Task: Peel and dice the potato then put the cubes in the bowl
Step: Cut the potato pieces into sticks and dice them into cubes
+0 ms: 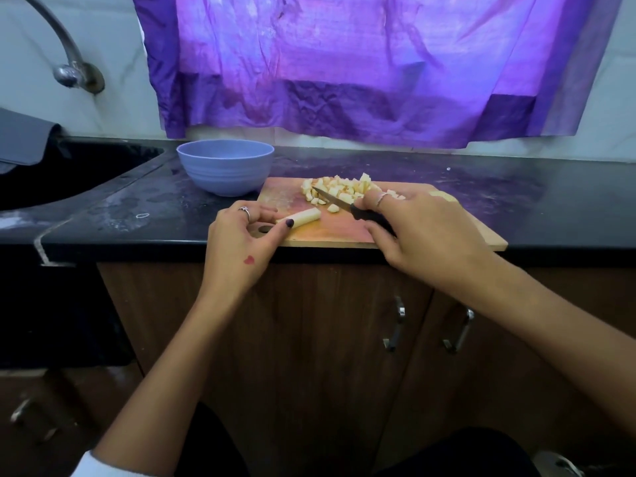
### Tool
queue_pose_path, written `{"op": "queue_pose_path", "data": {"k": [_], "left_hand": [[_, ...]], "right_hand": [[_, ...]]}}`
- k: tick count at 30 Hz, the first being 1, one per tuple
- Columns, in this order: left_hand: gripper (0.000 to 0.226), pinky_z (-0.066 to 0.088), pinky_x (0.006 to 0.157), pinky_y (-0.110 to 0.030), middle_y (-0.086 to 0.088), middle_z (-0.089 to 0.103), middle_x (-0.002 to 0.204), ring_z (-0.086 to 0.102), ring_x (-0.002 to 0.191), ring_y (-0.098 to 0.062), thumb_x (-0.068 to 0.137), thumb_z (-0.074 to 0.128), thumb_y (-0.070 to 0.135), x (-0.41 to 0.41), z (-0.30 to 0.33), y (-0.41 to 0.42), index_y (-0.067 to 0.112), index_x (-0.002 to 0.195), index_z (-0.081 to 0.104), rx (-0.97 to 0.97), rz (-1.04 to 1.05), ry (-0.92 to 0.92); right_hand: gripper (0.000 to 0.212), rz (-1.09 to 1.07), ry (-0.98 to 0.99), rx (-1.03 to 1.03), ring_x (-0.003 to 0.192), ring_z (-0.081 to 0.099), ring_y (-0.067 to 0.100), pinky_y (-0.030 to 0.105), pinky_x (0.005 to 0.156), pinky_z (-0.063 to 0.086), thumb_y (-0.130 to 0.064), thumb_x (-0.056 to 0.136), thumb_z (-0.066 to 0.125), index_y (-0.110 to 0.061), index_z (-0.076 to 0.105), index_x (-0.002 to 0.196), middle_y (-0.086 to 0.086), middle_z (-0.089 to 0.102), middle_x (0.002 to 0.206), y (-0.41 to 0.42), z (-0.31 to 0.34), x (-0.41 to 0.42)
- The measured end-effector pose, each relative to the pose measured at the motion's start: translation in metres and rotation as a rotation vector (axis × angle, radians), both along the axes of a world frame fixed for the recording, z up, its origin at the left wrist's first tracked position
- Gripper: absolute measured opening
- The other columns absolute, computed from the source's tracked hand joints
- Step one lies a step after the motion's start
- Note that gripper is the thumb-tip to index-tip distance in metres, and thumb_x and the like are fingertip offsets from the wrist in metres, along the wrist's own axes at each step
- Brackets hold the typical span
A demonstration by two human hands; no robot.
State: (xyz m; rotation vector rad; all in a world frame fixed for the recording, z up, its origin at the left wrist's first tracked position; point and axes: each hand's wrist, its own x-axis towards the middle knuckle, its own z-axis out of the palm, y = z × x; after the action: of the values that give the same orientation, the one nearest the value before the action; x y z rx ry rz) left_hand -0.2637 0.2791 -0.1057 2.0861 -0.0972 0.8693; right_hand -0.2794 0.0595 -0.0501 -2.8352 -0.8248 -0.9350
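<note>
Potato strip (302, 215), peeled and pale, lies on wooden cutting board (430, 228) near its 9 o'clock end, long axis running 8 to 2 o'clock. Left hand (241, 241) pinches its near end between thumb and fingers. Right hand (423, 232) grips black-handled knife (347, 207), tip toward 10 o'clock into potato cubes (339, 189). Blue bowl (225, 170) just beside board at 10 o'clock. Black stone counter (550, 201); purple cloth (344, 63) on wall. No writing legible.
</note>
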Motion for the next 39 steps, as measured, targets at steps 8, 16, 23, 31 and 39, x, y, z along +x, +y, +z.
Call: {"op": "queue_pose_path", "data": {"k": [8, 16, 23, 31, 39], "left_hand": [[0.021, 0.038, 0.074, -0.004, 0.001, 0.065, 0.110, 0.059, 0.098, -0.007, 0.084, 0.072, 0.026, 0.001, 0.001, 0.000, 0.011, 0.099, 0.074, -0.009, -0.003, 0.016], [0.018, 0.039, 0.074, -0.002, 0.003, 0.066, 0.109, 0.058, 0.095, -0.005, 0.082, 0.073, 0.026, 0.001, 0.001, 0.000, 0.014, 0.096, 0.074, -0.013, -0.017, 0.022], [0.017, 0.045, 0.078, -0.008, 0.005, 0.066, 0.106, 0.060, 0.090, -0.001, 0.080, 0.075, 0.026, -0.001, 0.000, -0.003, 0.014, 0.092, 0.075, -0.051, -0.079, 0.024], [0.010, 0.050, 0.084, -0.027, 0.007, 0.066, 0.106, 0.061, 0.100, -0.012, 0.081, 0.074, 0.029, 0.000, -0.001, -0.006, 0.021, 0.086, 0.072, -0.064, -0.100, 0.028], [0.006, 0.046, 0.081, -0.017, 0.009, 0.065, 0.108, 0.060, 0.101, -0.008, 0.081, 0.072, 0.028, -0.001, 0.000, -0.006, 0.026, 0.086, 0.070, -0.055, -0.125, 0.044]], "right_hand": [[0.028, 0.075, 0.223, 0.254, 0.094, 0.056, 0.020, 0.039, 0.077, 0.049, -0.034, 0.090, 0.060, -0.032, 0.062, 0.118, 0.002, 0.065, 0.098, 0.000, -0.006, 0.004], [0.025, 0.045, 0.292, 0.186, 0.069, 0.047, 0.008, 0.026, 0.058, 0.039, -0.031, 0.092, 0.059, -0.030, 0.062, 0.116, -0.003, 0.059, 0.092, 0.018, 0.004, 0.016], [0.031, 0.004, 0.131, 0.203, 0.092, 0.058, 0.023, 0.029, 0.064, 0.039, -0.033, 0.094, 0.054, -0.029, 0.057, 0.124, 0.004, 0.067, 0.097, 0.006, -0.011, 0.001], [0.028, 0.066, 0.247, 0.337, 0.076, 0.054, 0.014, 0.030, 0.065, 0.044, -0.032, 0.090, 0.061, -0.029, 0.062, 0.118, 0.002, 0.064, 0.086, -0.002, -0.012, -0.002], [0.023, 0.096, 0.301, 0.375, 0.067, 0.049, 0.002, 0.014, 0.055, 0.034, -0.030, 0.090, 0.063, -0.030, 0.063, 0.113, -0.006, 0.057, 0.077, -0.002, -0.008, 0.006]]}}
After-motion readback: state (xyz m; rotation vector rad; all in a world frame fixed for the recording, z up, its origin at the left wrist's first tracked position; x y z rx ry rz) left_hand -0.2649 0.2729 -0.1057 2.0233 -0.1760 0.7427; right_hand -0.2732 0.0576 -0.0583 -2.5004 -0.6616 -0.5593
